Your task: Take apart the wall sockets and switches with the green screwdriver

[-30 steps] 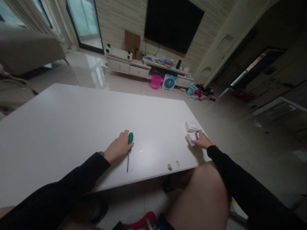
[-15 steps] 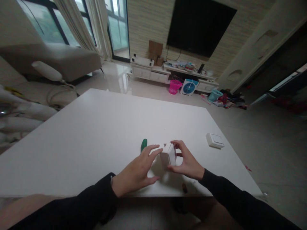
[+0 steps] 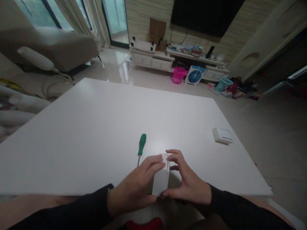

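Note:
Between my two hands, at the near edge of the white table (image 3: 96, 127), is a white wall switch box (image 3: 161, 179), turned on its side. My left hand (image 3: 134, 185) grips its left side, fingers over the top and thumb at the bottom. My right hand (image 3: 192, 183) holds the right side, its fingertips at the upper corner and its thumb at the lower one. The box's far face is hidden from me. Just beyond my left hand lies a green-handled screwdriver (image 3: 142, 144), its shaft partly covered by that hand.
A second white wall switch (image 3: 223, 135) on its box sits near the table's right edge. Across the floor stand a low TV cabinet (image 3: 151, 60), a pink basket (image 3: 178, 75) and a blue-and-white fan (image 3: 194, 75). White rolls (image 3: 21, 118) lie left of the table.
The switch box has come down and closer to me. My left hand, with fingers spread beside it before, has closed on it. More of the screwdriver shows, and the view has tilted down.

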### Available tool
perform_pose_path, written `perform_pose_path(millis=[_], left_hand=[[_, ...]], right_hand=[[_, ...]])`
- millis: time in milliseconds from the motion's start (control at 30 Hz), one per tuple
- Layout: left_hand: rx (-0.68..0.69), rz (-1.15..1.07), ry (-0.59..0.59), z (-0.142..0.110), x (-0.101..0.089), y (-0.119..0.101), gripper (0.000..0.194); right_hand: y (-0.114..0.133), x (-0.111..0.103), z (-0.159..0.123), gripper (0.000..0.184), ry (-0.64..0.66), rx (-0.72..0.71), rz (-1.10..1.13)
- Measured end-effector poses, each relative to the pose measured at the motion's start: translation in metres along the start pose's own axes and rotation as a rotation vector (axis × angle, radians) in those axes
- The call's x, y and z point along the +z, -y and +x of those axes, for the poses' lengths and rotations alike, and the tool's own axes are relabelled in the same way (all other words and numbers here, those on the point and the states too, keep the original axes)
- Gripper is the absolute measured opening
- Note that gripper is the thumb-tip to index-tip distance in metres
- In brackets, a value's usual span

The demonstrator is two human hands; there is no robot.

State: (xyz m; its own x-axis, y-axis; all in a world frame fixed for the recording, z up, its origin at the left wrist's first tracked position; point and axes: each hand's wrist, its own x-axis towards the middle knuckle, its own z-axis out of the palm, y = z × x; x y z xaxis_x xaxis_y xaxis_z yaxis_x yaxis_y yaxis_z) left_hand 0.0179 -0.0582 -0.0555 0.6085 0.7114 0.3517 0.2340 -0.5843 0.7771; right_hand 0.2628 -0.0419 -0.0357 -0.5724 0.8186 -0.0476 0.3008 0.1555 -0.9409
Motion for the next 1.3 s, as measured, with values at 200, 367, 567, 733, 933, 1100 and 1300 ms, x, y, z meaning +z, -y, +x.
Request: perform_pose_path(millis=[200, 367, 567, 733, 933, 1100, 1300], left_hand=[[0.123, 0.133, 0.030, 0.000, -0.005, 0.000, 0.096], [0.116, 0.148, 0.049, 0.002, -0.009, -0.006, 0.091], [0.157, 0.186, 0.050, 0.003, -0.010, -0.005, 0.091], [0.092, 0.182, 0.084, 0.002, -0.012, -0.003, 0.093], [-0.010, 0.114, 0.018, 0.003, -0.012, 0.001, 0.094], [-0.181, 0.068, -0.218, 0.012, -0.012, 0.000, 0.082], [-0.395, -0.042, -0.406, 0.021, -0.015, 0.003, 0.078]], right_hand=[[0.006, 0.002, 0.004, 0.048, -0.062, -0.192, -0.078], [0.005, 0.004, 0.001, 0.038, -0.107, -0.246, -0.099], [0.008, 0.003, 0.001, 0.033, -0.116, -0.261, -0.068], [0.010, -0.001, 0.006, 0.027, -0.058, -0.208, -0.100], [0.004, -0.008, 0.011, 0.040, -0.140, -0.165, -0.118], [-0.004, -0.025, 0.018, 0.040, -0.289, -0.088, -0.189], [-0.016, -0.045, 0.026, 0.040, -0.326, -0.161, -0.441]])
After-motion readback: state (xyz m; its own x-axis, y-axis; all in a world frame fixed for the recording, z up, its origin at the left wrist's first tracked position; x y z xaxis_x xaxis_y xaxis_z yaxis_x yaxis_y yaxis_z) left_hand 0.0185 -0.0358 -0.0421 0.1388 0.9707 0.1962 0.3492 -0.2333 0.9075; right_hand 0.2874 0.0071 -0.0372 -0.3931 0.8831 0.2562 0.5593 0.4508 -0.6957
